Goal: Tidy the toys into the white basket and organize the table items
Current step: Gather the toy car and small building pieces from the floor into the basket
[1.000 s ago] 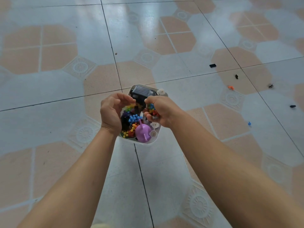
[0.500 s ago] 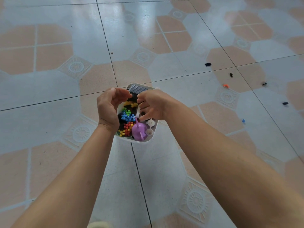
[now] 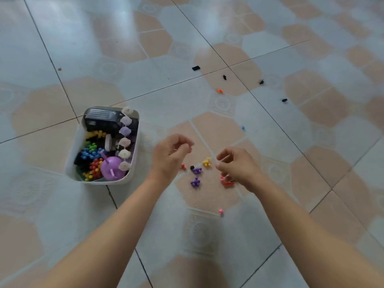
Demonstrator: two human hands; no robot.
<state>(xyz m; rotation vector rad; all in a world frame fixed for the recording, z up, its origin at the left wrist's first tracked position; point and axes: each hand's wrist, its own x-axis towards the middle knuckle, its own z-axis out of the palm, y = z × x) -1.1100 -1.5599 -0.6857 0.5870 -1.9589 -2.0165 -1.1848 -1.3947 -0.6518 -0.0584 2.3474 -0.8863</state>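
White basket (image 3: 133,177) at left already heaped with toys; small pieces (image 3: 196,170) scattered right and far. Left hand (image 3: 169,155) and right hand (image 3: 239,165) loosely curled, apparently empty.

White basket (image 3: 133,179), black toy car (image 3: 104,119), beige-and-grey tiled floor (image 3: 62,48).

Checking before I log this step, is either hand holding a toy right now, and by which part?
Neither, as far as shows: the left hand and right hand hover with loosely curled fingers above the loose pieces on the floor.
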